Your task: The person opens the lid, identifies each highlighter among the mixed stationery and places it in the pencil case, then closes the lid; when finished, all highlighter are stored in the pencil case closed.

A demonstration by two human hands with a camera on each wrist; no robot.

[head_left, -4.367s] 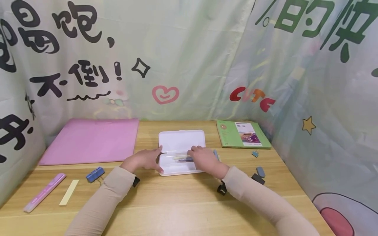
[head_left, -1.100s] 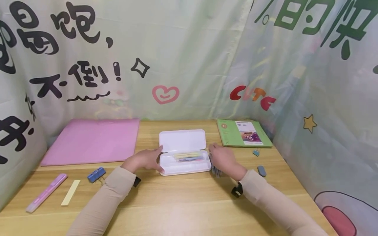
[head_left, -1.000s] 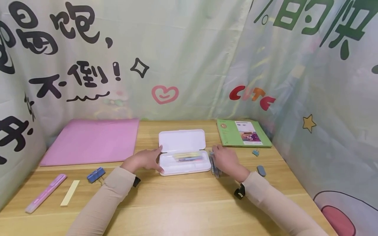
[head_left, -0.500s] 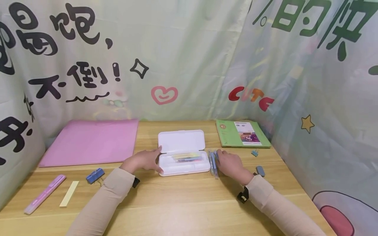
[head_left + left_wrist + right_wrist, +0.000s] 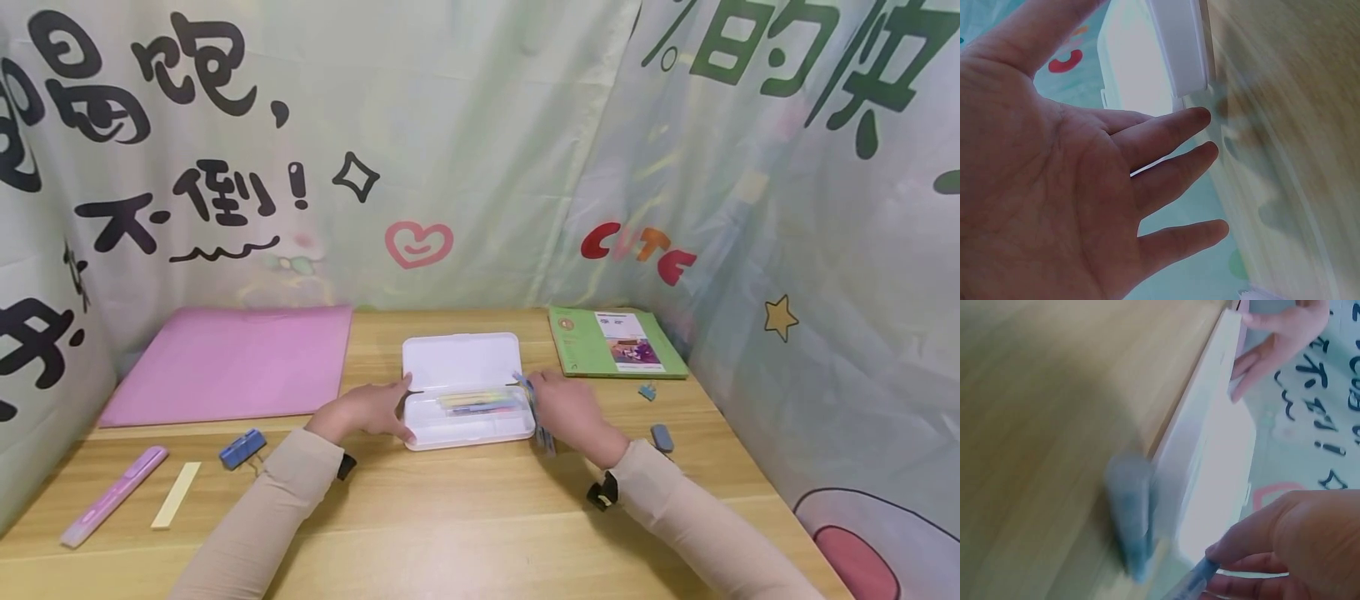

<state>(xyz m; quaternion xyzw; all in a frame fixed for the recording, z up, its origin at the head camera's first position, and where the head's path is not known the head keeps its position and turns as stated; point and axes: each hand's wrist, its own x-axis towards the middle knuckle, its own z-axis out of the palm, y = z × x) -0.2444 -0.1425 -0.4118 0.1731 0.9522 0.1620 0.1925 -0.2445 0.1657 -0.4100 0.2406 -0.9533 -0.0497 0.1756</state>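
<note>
A white pencil case [image 5: 456, 435] lies with its lid raised at the middle of the table, several thin pens or pencils [image 5: 480, 403] in its back part. My left hand [image 5: 366, 410] touches the case's left side; its fingers [image 5: 1166, 134] are straight and spread in the left wrist view. At the case's right end, my right hand [image 5: 567, 408] pinches a blue pen [image 5: 1192, 582] between thumb and fingers. Another bluish pen or pens [image 5: 1130, 512] lie on the table beside the case, blurred in the right wrist view and partly hidden by that hand in the head view.
A pink sheet or folder [image 5: 232, 367] covers the back left. Nearby sit a pink pen-shaped case [image 5: 114, 497], a cream strip [image 5: 176, 496] and a blue binder clip [image 5: 242, 448]. To the right are a green book [image 5: 585, 342], a small teal clip [image 5: 647, 391] and a blue-grey eraser [image 5: 662, 438].
My right hand has come from inside the case to the pens on its right, then lifted a blue pen toward the case's edge. The left hand has stayed in place.
</note>
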